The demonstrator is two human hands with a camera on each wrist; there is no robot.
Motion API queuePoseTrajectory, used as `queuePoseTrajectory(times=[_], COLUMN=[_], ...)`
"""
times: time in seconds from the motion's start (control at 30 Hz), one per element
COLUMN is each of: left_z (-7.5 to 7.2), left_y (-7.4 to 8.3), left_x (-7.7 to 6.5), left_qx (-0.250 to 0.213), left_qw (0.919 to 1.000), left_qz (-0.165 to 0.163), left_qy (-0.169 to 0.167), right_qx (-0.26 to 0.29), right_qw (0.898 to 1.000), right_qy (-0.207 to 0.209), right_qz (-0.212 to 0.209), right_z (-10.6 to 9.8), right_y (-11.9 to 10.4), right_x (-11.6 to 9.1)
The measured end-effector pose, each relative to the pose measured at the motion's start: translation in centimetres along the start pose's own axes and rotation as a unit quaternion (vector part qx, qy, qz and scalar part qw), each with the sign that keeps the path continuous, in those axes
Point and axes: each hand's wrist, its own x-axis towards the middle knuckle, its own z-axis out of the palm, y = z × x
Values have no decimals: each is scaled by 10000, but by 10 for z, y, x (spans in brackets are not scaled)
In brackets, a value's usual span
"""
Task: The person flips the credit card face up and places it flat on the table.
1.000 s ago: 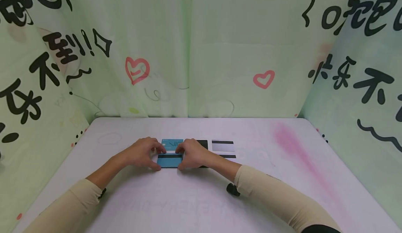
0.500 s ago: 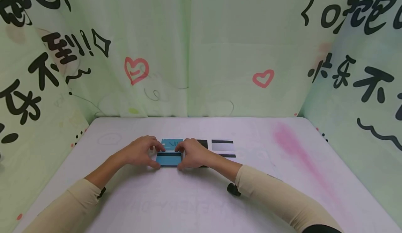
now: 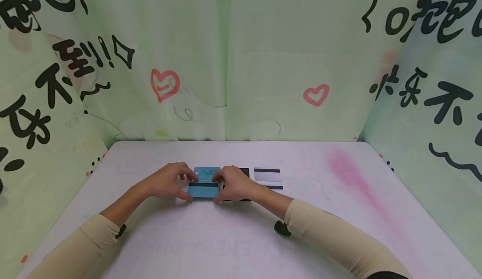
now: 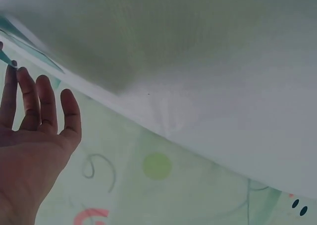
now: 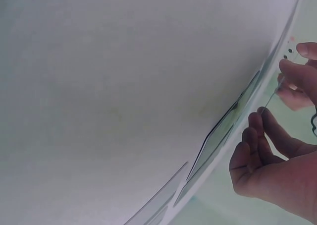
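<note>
A blue card with a black stripe [image 3: 203, 191] is pinched between my two hands in the head view. Fingers and thumb of my left hand [image 3: 170, 181] grip its left end, and my right hand [image 3: 234, 183] pinches its right end. Edge-on, this card [image 5: 271, 98] is a thin line between the hands in the right wrist view, raised off the table. Just behind it lies another blue card with large lettering [image 3: 206, 172]. My right hand hides most of the black cards [image 3: 245, 172] beside it. The left wrist view shows my left hand [image 4: 39, 121] with fingers extended toward the card's edge.
Two pale cards with black stripes lie to the right, a farther card [image 3: 267, 175] and a nearer card [image 3: 274, 187] partly behind my right forearm. The white table [image 3: 211, 245] carries a pink smear [image 3: 361, 187]. Printed green curtains [image 3: 263, 61] enclose its back and sides.
The striped blue card has shifted up slightly in the head view, both hands keeping their pinch on its ends. The other cards lie as before.
</note>
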Motion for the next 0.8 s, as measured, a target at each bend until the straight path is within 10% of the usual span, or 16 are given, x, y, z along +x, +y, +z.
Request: queuePoseTrajectory(times=[0.8], left_z=[-1], left_y=[-1], left_x=[-8], left_qx=[-416], left_qw=[9989], left_qz=[-186], left_qy=[119], right_qx=[500], right_qw=[9980], right_qy=[137], right_qz=[352], right_z=[-10], right_y=[5], right_x=[-12])
